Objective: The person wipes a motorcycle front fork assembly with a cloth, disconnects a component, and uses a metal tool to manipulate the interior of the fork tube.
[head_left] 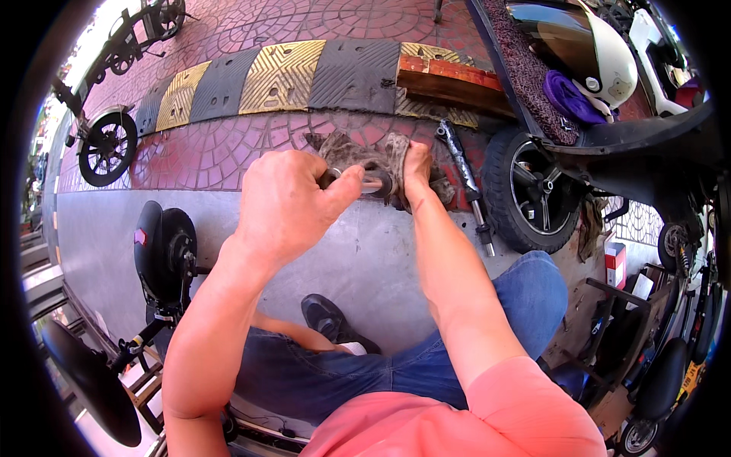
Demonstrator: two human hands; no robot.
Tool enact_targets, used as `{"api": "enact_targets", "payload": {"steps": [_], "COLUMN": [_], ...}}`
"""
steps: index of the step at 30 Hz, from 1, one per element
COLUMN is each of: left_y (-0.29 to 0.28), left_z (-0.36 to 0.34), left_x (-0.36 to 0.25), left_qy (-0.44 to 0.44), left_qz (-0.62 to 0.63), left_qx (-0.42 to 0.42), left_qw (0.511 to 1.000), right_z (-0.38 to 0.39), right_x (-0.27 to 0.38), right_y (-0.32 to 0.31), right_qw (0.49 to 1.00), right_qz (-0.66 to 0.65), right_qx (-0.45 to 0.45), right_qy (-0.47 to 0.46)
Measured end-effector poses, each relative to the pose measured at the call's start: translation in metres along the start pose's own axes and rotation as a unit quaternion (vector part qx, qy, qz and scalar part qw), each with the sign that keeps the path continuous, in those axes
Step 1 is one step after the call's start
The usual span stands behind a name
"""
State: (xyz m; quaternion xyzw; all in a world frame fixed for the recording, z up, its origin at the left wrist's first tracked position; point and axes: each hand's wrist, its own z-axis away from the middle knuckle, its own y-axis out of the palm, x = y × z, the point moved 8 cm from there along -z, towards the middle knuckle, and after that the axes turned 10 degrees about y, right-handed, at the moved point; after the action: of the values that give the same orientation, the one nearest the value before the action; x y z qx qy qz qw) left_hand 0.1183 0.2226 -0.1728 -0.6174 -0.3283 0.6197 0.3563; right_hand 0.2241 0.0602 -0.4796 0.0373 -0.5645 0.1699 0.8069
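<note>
My left hand [285, 199] is closed, its thumb stretched along a short shiny metal cylinder [371, 184]; what the fingers grip behind it is mostly hidden. My right hand [416, 166] clasps a dirty brown-grey rag [346, 150], which is bunched around the cylinder's right end. Both hands are in front of me, close together, over the seam between the red paving and grey concrete. To the right of the rag lies a shock absorber [463, 171] with a black upper body and bare metal lower rod.
A scooter's front wheel [533, 186] stands at the right; a white helmet [609, 57] and purple cloth [571, 97] rest above it. Beyond my hands are a yellow-and-black speed bump [282, 76] and a wooden beam [453, 84]. A black saddle [152, 251] is at the left.
</note>
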Motion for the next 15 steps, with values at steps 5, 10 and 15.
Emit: {"api": "enact_targets", "payload": {"steps": [5,10,15], "left_y": [0.001,-0.014,-0.001], "left_z": [-0.005,0.009,-0.006], "left_x": [0.009,0.083,0.089], "left_qy": [-0.014,-0.171,-0.183], "left_qz": [-0.003,0.050,0.088], "left_qx": [0.012,0.038,0.054], "left_qw": [1.000,0.983,0.978], "right_z": [0.008,0.025,0.017], "right_x": [-0.073,-0.002,-0.013], "right_y": [-0.058,-0.054,-0.051], "right_qw": [0.925,0.748,0.901], "right_qz": [-0.339,-0.651,-0.430], "right_qx": [-0.117,0.074,-0.040], "right_qy": [0.123,0.111,0.050]}}
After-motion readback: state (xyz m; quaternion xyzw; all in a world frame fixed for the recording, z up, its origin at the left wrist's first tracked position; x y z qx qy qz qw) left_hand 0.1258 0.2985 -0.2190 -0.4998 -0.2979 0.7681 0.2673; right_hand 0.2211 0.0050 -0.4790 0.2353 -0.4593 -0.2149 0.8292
